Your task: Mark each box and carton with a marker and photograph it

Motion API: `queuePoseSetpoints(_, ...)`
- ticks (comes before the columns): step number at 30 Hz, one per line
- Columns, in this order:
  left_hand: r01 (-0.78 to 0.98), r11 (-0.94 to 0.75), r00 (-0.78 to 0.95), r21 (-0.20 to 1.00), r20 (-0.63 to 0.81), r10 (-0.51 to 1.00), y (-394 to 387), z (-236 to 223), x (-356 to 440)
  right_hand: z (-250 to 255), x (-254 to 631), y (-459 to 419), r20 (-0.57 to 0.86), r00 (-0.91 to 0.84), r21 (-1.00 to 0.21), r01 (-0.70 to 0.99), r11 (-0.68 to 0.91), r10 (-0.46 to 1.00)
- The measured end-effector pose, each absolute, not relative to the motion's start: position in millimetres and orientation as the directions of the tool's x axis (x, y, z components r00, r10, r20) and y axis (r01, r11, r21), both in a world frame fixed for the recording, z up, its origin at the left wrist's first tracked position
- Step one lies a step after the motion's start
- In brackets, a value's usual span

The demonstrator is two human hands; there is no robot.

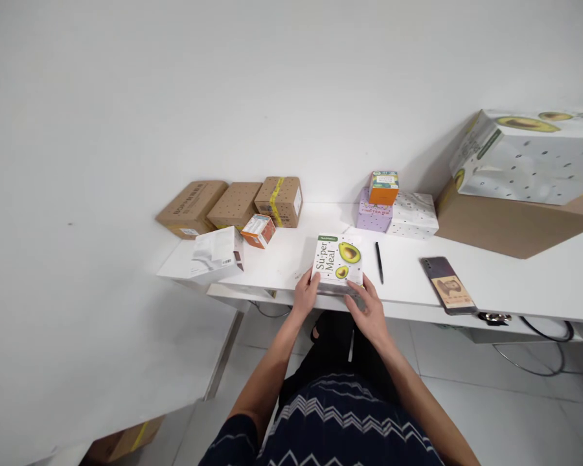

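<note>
A white carton box (331,254) printed "Su-per Meal" with two avocado halves lies at the table's front edge. My left hand (306,293) grips its near left corner, thumb up by the top edge and the other fingers mostly hidden along the side. At the near right corner my right hand (368,310) holds the same box, index finger over the top and the rest round the right side. Just right of the box lies a black pen (379,262).
Brown cartons (236,202) stand along the wall at left, with an orange box (258,231) and a white box (216,252) before them. Behind right are a purple box (374,217), an orange box (383,188) and large cartons (529,158). A phone (447,286) lies near the front edge.
</note>
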State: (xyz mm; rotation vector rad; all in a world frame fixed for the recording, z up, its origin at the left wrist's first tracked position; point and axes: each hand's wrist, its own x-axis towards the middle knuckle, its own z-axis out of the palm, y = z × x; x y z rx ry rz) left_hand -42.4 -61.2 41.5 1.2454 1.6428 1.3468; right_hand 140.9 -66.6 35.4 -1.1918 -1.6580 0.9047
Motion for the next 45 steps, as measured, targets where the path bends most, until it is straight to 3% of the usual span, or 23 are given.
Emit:
queuePoseSetpoints(8,0.205,-0.141,-0.295,0.969,0.198,0.935,-63,36,-38,44,148,-42,0.347,-0.084,-0.925,0.131,0.356,0.934)
queuePoseSetpoints(14,0.396,-0.222,-0.316,0.891,0.359,0.878,-69,13,-39,26,152,-46,0.195,0.005,-0.980,0.028,0.195,0.981)
queuePoseSetpoints(21,0.452,-0.309,-0.294,0.837,0.467,0.834,-87,0,-22,29,153,-42,0.193,0.013,-0.981,0.022,0.192,0.981)
queuePoseSetpoints(26,0.639,-0.295,-0.343,0.710,0.607,0.717,-91,33,-5,37,146,-37,0.100,-0.006,-0.994,-0.033,0.100,0.995)
queuePoseSetpoints(29,0.742,-0.260,-0.331,0.617,0.676,0.659,-89,62,-5,36,137,-43,0.044,-0.118,-0.998,-0.049,0.038,0.992)
queuePoseSetpoints(32,0.834,-0.239,-0.262,0.497,0.739,0.620,-85,82,-10,34,124,-53,-0.010,-0.245,-0.999,0.033,-0.002,0.969)
queuePoseSetpoints(37,0.934,-0.173,-0.129,0.314,0.745,0.655,-86,85,-15,40,114,-63,0.030,-0.242,-0.983,0.168,0.073,0.970)
queuePoseSetpoints(42,0.931,-0.259,-0.035,0.256,0.771,0.636,-94,77,-2,50,127,-61,-0.136,-0.262,-0.988,-0.038,-0.151,0.955)
queuePoseSetpoints(45,0.896,-0.368,0.003,0.248,0.826,0.564,-96,73,11,50,138,-60,-0.164,-0.241,-0.957,-0.194,-0.213,0.957)
